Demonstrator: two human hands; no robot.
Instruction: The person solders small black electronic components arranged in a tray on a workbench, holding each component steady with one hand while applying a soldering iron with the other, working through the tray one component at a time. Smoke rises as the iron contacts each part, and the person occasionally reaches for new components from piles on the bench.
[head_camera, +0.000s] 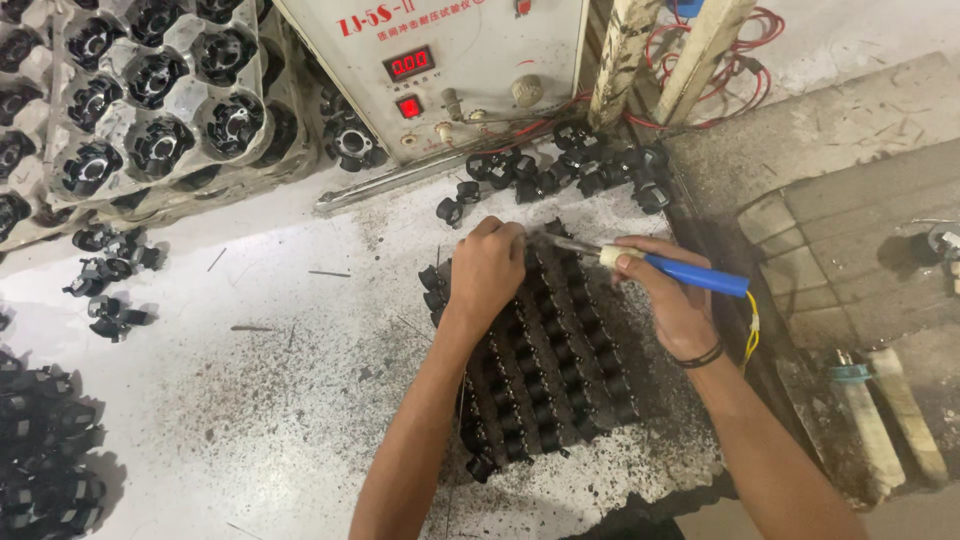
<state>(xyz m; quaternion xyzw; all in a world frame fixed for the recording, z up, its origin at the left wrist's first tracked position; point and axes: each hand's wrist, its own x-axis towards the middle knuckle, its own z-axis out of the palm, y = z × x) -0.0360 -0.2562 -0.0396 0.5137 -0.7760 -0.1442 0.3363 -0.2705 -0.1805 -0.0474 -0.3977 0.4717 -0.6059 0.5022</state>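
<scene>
Both forearms came up from the bottom of the frame, so you were basically looking over this person's shoulders at a scuffed white tabletop (270, 400). Left hand (487, 270) was curled down and closed on the top edge of a block of small black parts (545, 370), all lined up in tight rows in the middle of the tabletop, pinning the far row in place. Right hand (672, 300) was gripping a blue-handled probe (690, 272), pen-style, with its metal tip (565, 243) angled left and touching, or just about touching, the top row right beside the left hand's fingers. A yellow wire (751, 330) ran off the back of the handle. Behind all that sat a cream tester box (450, 60) with red digit displays, a loose heap of the same black parts (570, 170) at its foot, and clear trays of parts (150, 100) stacked at the far left. More loose ones lay scattered at the left edge (110, 275). If you ask me, the trick with this kind of work is keeping the holding hand firm so the row can't shift, keeping fingers off the metal tip, landing the tip squarely on one part at a time, and letting the wire hang slack so it doesn't drag across the rows. Couldn't tell exactly which part the tip was on, too small to see.
</scene>
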